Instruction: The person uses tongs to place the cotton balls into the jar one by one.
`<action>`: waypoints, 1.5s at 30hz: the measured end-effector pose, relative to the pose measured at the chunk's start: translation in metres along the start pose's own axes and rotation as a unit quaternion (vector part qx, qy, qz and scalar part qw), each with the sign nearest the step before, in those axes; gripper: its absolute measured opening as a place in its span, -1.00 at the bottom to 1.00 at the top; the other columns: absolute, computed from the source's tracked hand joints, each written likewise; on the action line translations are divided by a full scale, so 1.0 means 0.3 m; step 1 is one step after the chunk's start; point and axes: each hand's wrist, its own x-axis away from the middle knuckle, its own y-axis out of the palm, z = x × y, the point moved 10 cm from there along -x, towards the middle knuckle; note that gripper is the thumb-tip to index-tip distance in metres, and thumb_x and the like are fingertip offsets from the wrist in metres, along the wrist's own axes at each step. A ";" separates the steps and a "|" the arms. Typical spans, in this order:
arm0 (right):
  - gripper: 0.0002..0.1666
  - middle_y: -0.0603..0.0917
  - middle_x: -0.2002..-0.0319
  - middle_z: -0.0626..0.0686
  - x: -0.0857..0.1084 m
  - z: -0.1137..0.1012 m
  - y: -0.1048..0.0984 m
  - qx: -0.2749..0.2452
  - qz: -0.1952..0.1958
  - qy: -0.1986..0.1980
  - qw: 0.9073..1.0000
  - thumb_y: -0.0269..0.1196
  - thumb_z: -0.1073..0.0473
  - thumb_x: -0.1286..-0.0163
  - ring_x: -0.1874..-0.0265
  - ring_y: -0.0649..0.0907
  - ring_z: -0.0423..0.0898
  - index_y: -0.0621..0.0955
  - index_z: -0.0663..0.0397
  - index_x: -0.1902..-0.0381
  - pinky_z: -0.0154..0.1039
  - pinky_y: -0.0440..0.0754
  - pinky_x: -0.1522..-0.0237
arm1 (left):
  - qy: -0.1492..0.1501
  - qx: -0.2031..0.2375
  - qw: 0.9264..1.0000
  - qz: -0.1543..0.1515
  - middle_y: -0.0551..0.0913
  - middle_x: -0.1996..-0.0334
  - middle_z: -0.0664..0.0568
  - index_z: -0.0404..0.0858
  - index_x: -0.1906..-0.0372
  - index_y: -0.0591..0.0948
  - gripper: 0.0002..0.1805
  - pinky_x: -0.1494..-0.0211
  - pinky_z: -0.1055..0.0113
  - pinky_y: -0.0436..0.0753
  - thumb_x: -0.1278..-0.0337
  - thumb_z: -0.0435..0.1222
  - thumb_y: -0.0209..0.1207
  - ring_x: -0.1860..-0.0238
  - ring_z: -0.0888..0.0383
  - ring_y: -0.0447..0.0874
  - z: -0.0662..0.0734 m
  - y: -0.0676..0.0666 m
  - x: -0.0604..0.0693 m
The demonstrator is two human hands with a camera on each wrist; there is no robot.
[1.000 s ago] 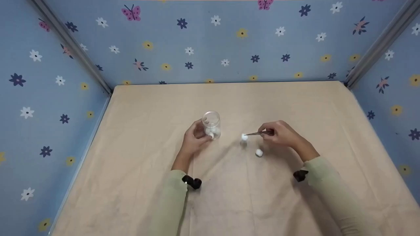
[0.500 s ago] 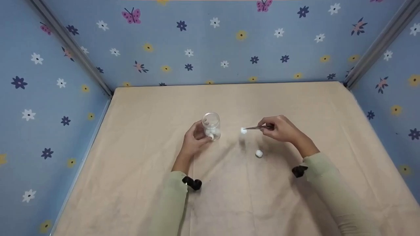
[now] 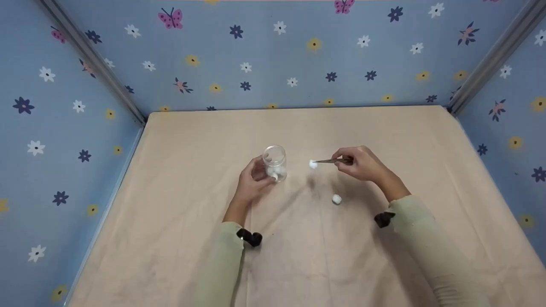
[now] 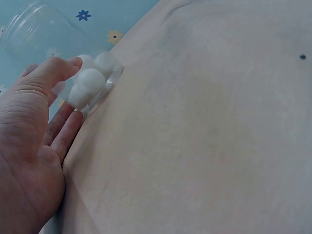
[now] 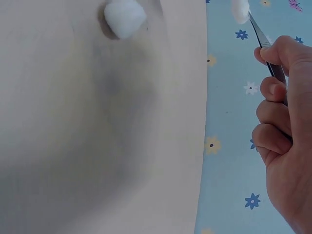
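My left hand (image 3: pixel 252 182) grips a clear, open-topped jar (image 3: pixel 275 158) that stands on the table. Several white cotton balls (image 4: pixel 90 82) lie at the jar's bottom, seen through its wall in the left wrist view. With thumb and fingers, my right hand (image 3: pixel 362 164) pinches metal tweezers (image 3: pixel 335 160). Their tips hold one cotton ball (image 3: pixel 313 164) above the cloth, to the right of the jar and apart from it. A loose cotton ball (image 3: pixel 336 199) rests on the table below the right hand; it shows large in the right wrist view too.
A beige cloth (image 3: pixel 196 140) covers the table. Blue flowered panels (image 3: pixel 273 51) rise behind it and at both sides, with grey posts (image 3: pixel 98 64) at the corners. A small black camera (image 3: pixel 249 237) sits on each wrist.
My right hand has lifted the tweezers and their cotton ball off the cloth, moving up and slightly left toward the jar. The left hand, the jar and the loose ball have stayed put.
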 end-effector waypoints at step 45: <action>-0.81 0.69 0.49 0.15 -0.161 -0.152 0.005 -0.028 0.033 -0.036 0.998 0.36 0.28 -0.53 0.54 0.41 -0.24 0.86 0.18 0.01 -0.33 0.33 0.42 | -0.015 -0.004 1.000 0.002 0.63 -0.46 -0.34 -0.34 -0.61 0.47 -0.18 -0.63 0.02 0.74 -0.27 -0.58 0.48 -0.49 -0.28 0.69 -0.001 0.002 0.004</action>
